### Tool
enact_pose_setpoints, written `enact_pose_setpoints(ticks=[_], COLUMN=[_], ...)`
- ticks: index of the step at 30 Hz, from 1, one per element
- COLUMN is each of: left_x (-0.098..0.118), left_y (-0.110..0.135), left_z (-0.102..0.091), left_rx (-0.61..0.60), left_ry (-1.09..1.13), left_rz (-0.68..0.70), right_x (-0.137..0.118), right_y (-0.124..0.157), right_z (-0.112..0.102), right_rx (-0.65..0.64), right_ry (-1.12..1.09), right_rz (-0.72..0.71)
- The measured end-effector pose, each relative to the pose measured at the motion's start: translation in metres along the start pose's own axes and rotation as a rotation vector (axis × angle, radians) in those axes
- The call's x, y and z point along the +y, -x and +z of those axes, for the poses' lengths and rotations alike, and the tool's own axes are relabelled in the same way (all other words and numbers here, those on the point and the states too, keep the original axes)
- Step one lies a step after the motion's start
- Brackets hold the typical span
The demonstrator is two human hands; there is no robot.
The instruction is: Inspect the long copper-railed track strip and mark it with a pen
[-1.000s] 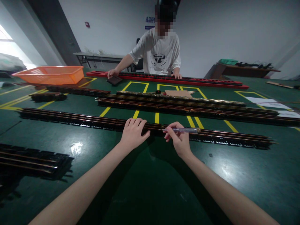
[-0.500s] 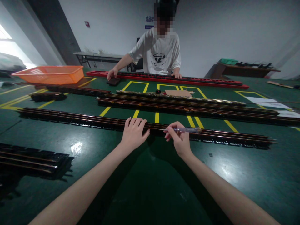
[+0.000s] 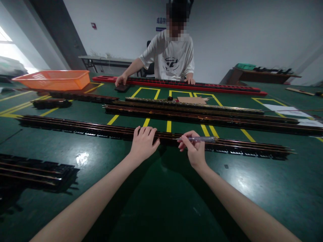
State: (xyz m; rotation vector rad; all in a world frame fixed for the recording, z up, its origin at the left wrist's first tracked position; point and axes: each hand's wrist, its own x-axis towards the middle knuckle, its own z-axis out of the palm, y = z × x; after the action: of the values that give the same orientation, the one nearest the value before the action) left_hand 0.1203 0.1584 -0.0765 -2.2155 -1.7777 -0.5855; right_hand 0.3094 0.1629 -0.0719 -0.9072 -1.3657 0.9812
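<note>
"Where's there room?"
"From here, I see green worktop (image 3: 166, 201) on the near side of the long black strip (image 3: 168, 137) lying on it."
"Which way does it point?"
"Left to right, right end nearer."
"Hands?"
"My left hand (image 3: 143, 144) lies spread on the strip. My right hand (image 3: 195, 151) pinches a see-through tool (image 3: 202, 138), tip over the strip."

You face a pale, dim room across a green tabletop (image 3: 101, 158).
Past its far edge you have a plain grey-white wall (image 3: 227, 43) with a partly hidden blue-lettered sign (image 3: 160, 21) and a small red fixture (image 3: 94, 26); beyond the far left corner, a bright window (image 3: 5, 36) stands beside a dark upright panel (image 3: 58, 33). Behind the far edge you see a narrow side table (image 3: 108, 60) and a dark chair (image 3: 150, 70); toward the far right corner, a low brown desk (image 3: 238, 78). Glare spots the tabletop near you, left and right.
</note>
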Motion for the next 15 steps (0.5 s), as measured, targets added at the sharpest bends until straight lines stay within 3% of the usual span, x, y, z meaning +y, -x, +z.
enact_pose_setpoints(ticks=[4,10,15], left_x=[-0.0006,-0.0012,-0.0017], left_y=[0.0002,0.0000,-0.0001], left_z=[0.0002,0.0005,0.0008], left_rx=[-0.006,0.007,-0.001], left_ry=[0.013,0.027,0.026], left_rz=[0.001,-0.004,-0.006], right_x=[0.0011,0.0023,0.0010], right_y=[-0.0002,-0.0003,0.0000], right_z=[-0.0006,0.0003,0.0006], right_rx=[-0.010,-0.141,-0.103], right_ry=[0.003,0.047,0.059], right_rz=[-0.005,0.006,0.010])
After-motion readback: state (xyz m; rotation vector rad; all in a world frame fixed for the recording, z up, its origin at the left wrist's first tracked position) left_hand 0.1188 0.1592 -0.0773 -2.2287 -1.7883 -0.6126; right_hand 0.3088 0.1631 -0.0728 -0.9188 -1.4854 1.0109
